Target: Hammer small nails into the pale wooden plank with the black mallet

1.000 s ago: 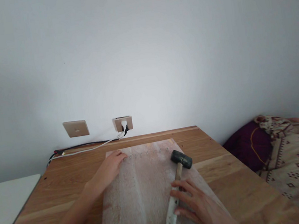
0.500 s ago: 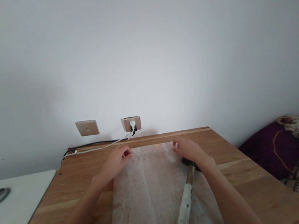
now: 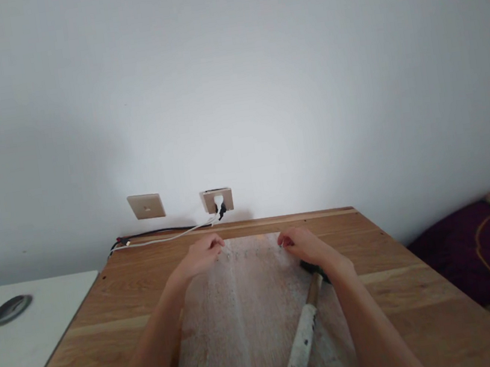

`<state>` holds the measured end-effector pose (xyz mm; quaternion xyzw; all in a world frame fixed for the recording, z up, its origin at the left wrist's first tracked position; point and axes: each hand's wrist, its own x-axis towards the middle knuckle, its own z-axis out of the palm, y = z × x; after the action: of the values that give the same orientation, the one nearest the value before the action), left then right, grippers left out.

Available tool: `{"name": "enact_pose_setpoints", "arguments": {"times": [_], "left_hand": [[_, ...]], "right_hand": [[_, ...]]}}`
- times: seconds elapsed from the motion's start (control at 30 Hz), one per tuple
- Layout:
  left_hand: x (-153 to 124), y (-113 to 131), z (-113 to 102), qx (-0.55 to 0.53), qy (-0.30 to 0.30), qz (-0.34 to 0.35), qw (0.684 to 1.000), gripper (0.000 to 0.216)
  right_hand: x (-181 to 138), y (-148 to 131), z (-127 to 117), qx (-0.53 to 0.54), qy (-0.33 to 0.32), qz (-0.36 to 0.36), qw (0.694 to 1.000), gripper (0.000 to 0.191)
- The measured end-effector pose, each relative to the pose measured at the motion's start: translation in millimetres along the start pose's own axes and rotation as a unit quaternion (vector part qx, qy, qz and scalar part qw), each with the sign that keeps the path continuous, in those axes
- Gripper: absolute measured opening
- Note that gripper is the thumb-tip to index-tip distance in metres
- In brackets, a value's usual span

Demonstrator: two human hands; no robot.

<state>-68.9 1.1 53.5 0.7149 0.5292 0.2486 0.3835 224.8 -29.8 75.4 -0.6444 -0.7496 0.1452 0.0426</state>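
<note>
A pale whitewashed board (image 3: 247, 329) lies on the wooden table (image 3: 400, 283), with a row of small nails (image 3: 248, 254) near its far edge. My left hand (image 3: 200, 256) rests at the left end of that row with its fingers curled in. At the right end of the row, my right hand (image 3: 301, 243) has its fingertips pinched together. What either hand grips is too small to make out. A hammer (image 3: 301, 339) with a paint-stained wooden handle lies on the board under my right forearm, and my wrist half hides its black head.
A white and a black cable (image 3: 161, 238) run along the table's back edge to a wall socket (image 3: 217, 200). A white surface (image 3: 30, 341) with a dark round disc (image 3: 11, 307) adjoins on the left. Purple and patterned bedding (image 3: 474, 254) lies at the right.
My right hand let go of the hammer handle and moved to the far edge of the board. My left hand stayed by the nails. The view shifted to the left.
</note>
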Motion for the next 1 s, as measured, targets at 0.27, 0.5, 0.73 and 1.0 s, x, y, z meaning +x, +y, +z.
{"name": "enact_pose_setpoints", "arguments": {"times": [0.27,0.5,0.73,1.0], "left_hand": [[-3.9,-3.5,13.0,0.172,-0.048,0.093,0.980,0.010],[-4.8,-0.9,20.1,0.165,-0.036,0.137,0.976,0.014],[7.4,-7.5,25.3,-0.175,0.056,-0.010,0.983,0.023],[1.0,-1.2,33.4,-0.025,0.013,0.028,0.999,0.026]], "right_hand": [[0.3,-26.4,6.5,-0.029,0.002,0.021,0.999,0.014],[-0.4,-36.0,1.9,-0.024,0.019,-0.007,1.000,0.030],[7.9,-35.8,15.2,-0.028,-0.030,-0.034,0.999,0.023],[8.3,-36.1,20.9,-0.044,-0.013,-0.026,0.999,0.022]]}}
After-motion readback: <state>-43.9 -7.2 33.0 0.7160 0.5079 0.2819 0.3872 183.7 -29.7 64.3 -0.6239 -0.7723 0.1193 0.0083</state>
